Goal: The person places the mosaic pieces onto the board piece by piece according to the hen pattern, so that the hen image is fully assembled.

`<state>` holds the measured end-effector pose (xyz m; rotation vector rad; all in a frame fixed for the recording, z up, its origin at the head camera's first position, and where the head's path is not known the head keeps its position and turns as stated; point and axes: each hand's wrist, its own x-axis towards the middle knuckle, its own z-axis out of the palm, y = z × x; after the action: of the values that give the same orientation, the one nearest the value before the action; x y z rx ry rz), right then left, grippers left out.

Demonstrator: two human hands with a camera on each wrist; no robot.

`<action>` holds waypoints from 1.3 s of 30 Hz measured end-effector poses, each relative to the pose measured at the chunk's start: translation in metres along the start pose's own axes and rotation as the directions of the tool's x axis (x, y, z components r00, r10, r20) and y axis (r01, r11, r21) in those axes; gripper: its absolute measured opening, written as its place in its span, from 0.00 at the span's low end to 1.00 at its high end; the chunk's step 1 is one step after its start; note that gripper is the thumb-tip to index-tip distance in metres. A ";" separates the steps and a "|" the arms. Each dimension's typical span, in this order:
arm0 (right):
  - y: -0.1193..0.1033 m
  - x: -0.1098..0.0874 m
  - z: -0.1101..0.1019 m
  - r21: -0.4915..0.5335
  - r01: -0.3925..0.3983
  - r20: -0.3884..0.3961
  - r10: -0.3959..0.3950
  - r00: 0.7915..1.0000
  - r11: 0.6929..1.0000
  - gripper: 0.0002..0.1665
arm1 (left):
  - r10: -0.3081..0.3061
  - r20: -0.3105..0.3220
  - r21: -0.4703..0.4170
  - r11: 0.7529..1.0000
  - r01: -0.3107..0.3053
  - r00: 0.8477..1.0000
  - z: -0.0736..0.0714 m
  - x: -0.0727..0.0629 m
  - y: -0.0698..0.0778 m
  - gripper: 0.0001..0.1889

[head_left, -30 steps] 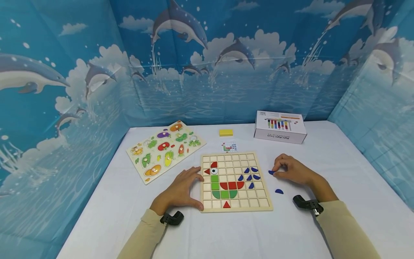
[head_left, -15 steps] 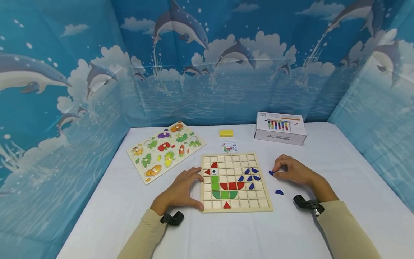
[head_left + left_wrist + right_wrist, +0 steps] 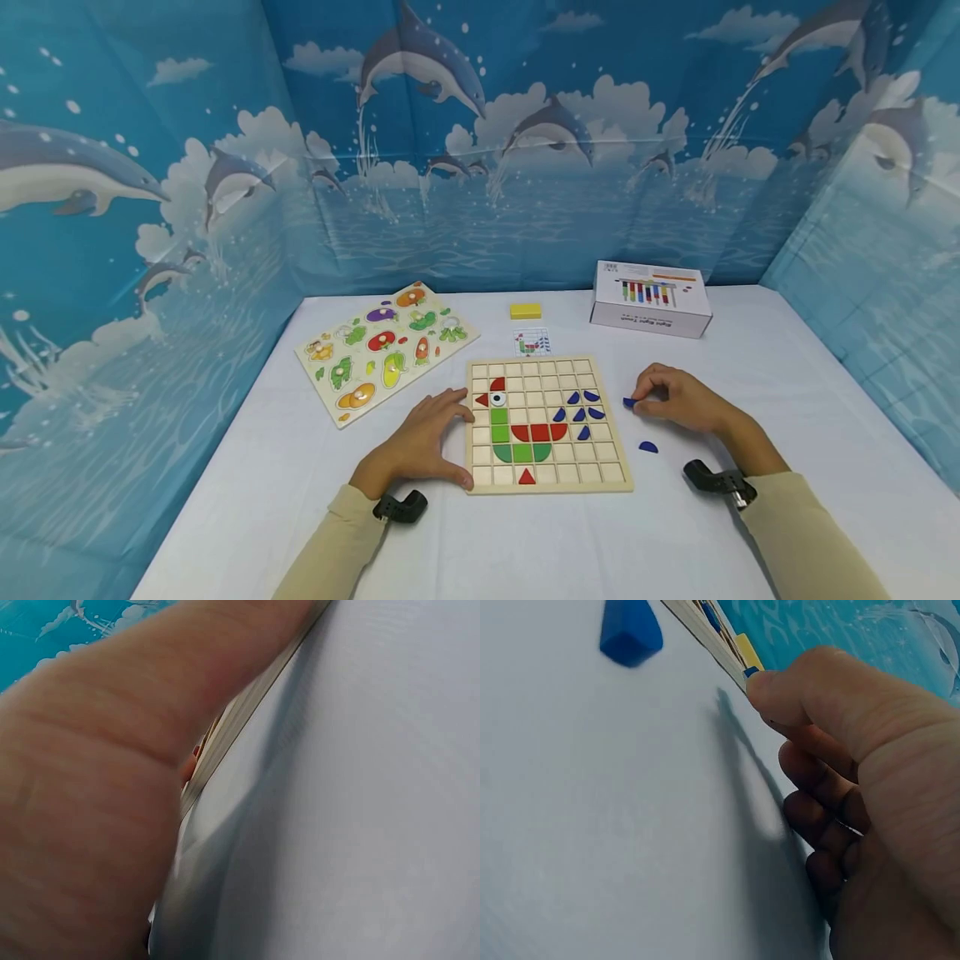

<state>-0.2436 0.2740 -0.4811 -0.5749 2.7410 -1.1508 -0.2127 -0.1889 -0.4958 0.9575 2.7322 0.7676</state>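
Note:
A wooden grid board [image 3: 581,486] lies on the white table, with red, green and blue pieces set in its squares as a bird shape. Against its left edge rests my left hand [image 3: 416,446], thumb at the near corner and fingers spread further up. To the right of the board, my right hand [image 3: 678,400] pinches a blue half-round piece [image 3: 628,402] between thumb and fingertips; most of it is hidden in the right wrist view. A second blue half-round piece [image 3: 648,447] lies on the cloth nearer me. The left wrist view shows mainly the thumb [image 3: 97,750] beside the board's side.
Behind the board lie a small printed pattern card [image 3: 532,342] and a yellow block [image 3: 525,311]. A vegetable puzzle board [image 3: 386,354] sits at the back left. At the back right stands a white box [image 3: 650,298]. A dolphin-print curtain [image 3: 480,208] encloses the table.
Both hands keep their places, the left at the board's edge and the right on the blue piece. The whole head view has shifted very slightly.

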 end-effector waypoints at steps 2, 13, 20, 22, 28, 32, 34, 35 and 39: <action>-0.004 -0.001 0.001 0.003 0.011 0.000 -0.011 1.000 1.000 0.09 | 0.002 -0.002 0.001 1.000 -0.002 1.000 0.000 0.000 0.000 0.47; -0.020 -0.004 0.017 0.021 0.057 0.045 -0.058 0.997 0.998 0.12 | -0.008 0.000 0.003 1.000 0.008 1.000 0.001 -0.001 0.000 0.47; -0.028 -0.006 0.031 -0.075 0.059 0.031 -0.056 0.998 0.995 0.13 | -0.010 0.000 0.002 1.000 0.010 1.000 0.001 -0.001 -0.001 0.47; -0.031 -0.006 0.034 -0.102 0.061 0.020 -0.059 0.998 0.993 0.13 | -0.011 0.001 0.002 1.000 0.011 1.000 0.001 -0.001 -0.001 0.47; -0.040 -0.007 0.040 -0.141 0.067 -0.006 -0.068 0.998 0.988 0.14 | -0.002 0.001 -0.006 1.000 0.002 1.000 0.000 0.000 0.000 0.47; -0.043 -0.007 0.043 -0.143 0.052 -0.002 -0.053 0.999 0.988 0.14 | -0.002 0.001 0.002 1.000 0.002 1.000 0.001 0.000 0.000 0.47; -0.044 -0.007 0.043 -0.147 0.043 0.002 -0.043 0.999 0.988 0.15 | -0.005 0.005 0.009 1.000 0.005 1.000 0.000 0.000 0.000 0.47; -0.045 -0.007 0.044 -0.146 0.044 0.004 -0.044 0.999 0.988 0.14 | -0.005 0.006 0.009 1.000 0.005 1.000 0.000 0.000 0.000 0.47; -0.049 -0.007 0.044 -0.150 0.037 0.007 -0.036 0.999 0.988 0.14 | 0.007 -0.003 -0.005 1.000 -0.007 1.000 -0.001 -0.001 0.002 0.47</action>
<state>-0.2116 0.2160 -0.4782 -0.6467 2.8423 -0.9546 -0.2110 -0.1887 -0.4943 0.9668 2.7296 0.7772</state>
